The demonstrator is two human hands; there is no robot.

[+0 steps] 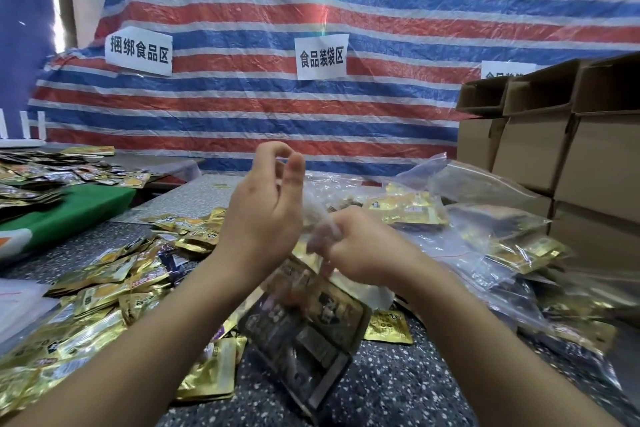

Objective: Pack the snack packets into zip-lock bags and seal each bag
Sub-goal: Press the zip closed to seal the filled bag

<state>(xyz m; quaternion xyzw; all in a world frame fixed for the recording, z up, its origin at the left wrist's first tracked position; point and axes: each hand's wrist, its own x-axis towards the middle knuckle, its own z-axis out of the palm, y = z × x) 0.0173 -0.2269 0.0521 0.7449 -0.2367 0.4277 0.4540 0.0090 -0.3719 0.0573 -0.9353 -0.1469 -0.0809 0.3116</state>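
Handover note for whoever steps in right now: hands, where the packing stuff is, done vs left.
Left hand: raised, fingers pinching the top of the zip-lock bag.
Right hand: gripping the same bag's top edge.
The bag hangs between the hands with dark packets inside; whether it is sealed cannot be told.
Done: filled bags piled at right, beside the cardboard boxes.
Left: close this bag, then pack the loose gold packets spread at left.

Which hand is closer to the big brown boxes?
The right hand. It grips the zip-lock bag on the side where the cardboard boxes are stacked. The left hand is raised farther from them.
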